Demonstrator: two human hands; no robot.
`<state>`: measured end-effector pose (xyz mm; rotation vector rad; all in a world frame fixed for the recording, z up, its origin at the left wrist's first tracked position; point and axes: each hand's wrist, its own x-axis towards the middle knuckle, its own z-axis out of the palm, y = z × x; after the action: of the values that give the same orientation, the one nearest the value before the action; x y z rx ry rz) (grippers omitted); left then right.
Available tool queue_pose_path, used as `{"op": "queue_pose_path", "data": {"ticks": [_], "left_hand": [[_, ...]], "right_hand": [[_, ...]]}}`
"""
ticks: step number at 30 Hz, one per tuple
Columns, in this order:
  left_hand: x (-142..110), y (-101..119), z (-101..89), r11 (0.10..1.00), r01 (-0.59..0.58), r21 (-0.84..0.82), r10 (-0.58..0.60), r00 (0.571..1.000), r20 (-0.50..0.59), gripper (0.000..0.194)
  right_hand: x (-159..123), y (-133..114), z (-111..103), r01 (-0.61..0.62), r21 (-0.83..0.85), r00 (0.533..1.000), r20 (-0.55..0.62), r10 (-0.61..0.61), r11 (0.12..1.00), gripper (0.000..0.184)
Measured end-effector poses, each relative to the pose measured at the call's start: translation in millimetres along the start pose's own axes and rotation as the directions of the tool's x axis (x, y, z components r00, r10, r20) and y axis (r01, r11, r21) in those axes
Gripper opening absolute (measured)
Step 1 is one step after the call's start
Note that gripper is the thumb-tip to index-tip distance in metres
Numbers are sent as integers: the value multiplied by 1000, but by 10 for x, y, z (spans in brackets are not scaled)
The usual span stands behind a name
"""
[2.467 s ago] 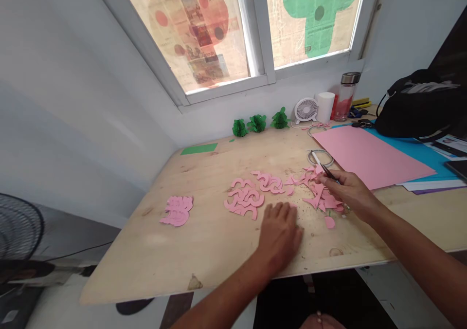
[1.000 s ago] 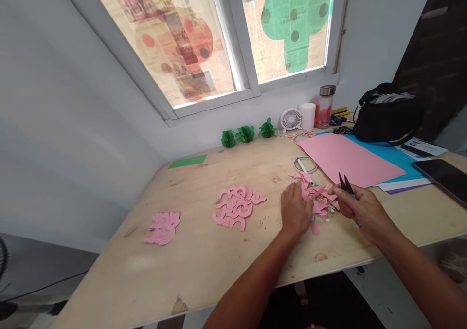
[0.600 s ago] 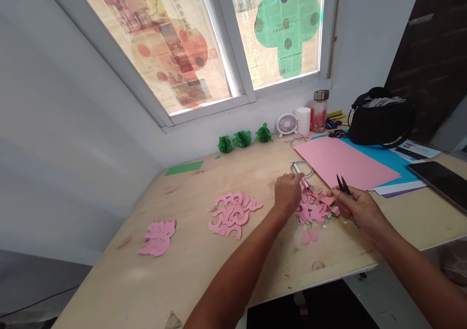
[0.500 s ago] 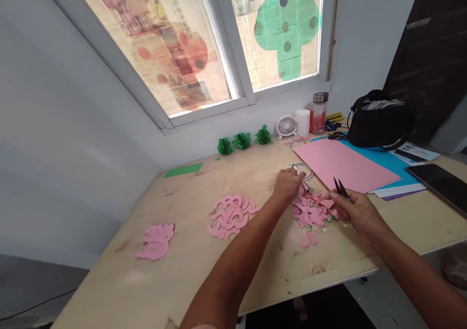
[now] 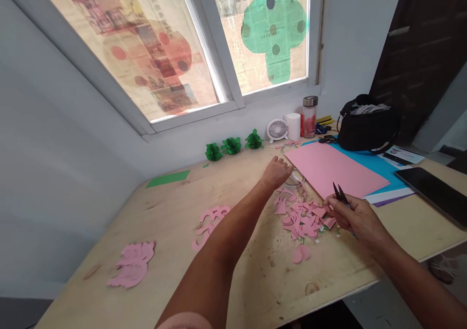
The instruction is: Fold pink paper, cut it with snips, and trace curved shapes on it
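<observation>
My left hand [image 5: 278, 173] reaches out with curled fingers just beside a thin wire-like ring [image 5: 297, 177]; the inside of its grip is hidden from me. In my right hand [image 5: 359, 217] is a pair of scissors [image 5: 340, 193], dark blades pointing up and away. Between and in front of the hands lies a heap of pink paper scraps [image 5: 304, 217] with small green and white bits. Two rounded pink pieces [image 5: 301, 254] lie nearer the table edge. Left of my forearm are curvy pink cutouts [image 5: 209, 222], partly covered by it, and a pink scalloped stack [image 5: 133, 265].
Pink paper [image 5: 335, 166] lies over blue sheets [image 5: 390, 179], with a dark tablet or phone [image 5: 434, 190] to their right. Along the wall stand green paper shapes [image 5: 231, 146], a small fan [image 5: 277, 130], a bottle [image 5: 310, 117] and a black bag [image 5: 368, 124]. A green strip [image 5: 168, 178] lies leftward.
My left hand has moved away from the scrap heap toward the window. A thin white pen-like thing seen by it earlier no longer shows clearly. My right hand keeps the scissors; the view has shifted.
</observation>
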<state>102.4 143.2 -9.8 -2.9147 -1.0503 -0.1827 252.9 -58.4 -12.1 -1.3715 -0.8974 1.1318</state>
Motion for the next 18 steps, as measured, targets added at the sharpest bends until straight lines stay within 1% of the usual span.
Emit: {"op": "queue_pose_path", "data": {"ticks": [2, 5, 7, 9, 11, 13, 16, 18], "left_hand": [[-52, 5, 42, 997, 63, -50, -65, 998, -27, 34], [-311, 87, 154, 971, 188, -147, -200, 977, -77, 33], [-546, 204, 234, 935, 278, -220, -306, 946, -106, 27], [-752, 379, 296, 900, 321, -295, -369, 921, -126, 29], [-878, 603, 332, 876, 312, -368, -387, 910, -147, 34], [-918, 846, 344, 859, 264, -439, -364, 918, -160, 37], [-878, 1167, 332, 837, 143, -528, -273, 945, -177, 33], [-835, 1305, 317, 821, 85, -565, -229, 954, -191, 31]], "right_hand": [[-5, -24, -3, 5, 16, 1000, 2, -5, 1000, 47], [-32, -55, 1, -8, 57, 1000, -27, 9, 998, 47], [-56, -59, 5, -21, 83, 999, -49, 25, 996, 47], [-82, -43, 2, -24, 100, 998, -58, 30, 995, 47], [-108, -13, -11, -22, 109, 998, -64, 29, 994, 46], [-135, 18, -34, -20, 118, 998, -63, 27, 993, 44], [-179, 41, -73, -8, 132, 999, -47, 14, 991, 42], [-207, 42, -92, -3, 138, 998, -54, 11, 990, 43]]}}
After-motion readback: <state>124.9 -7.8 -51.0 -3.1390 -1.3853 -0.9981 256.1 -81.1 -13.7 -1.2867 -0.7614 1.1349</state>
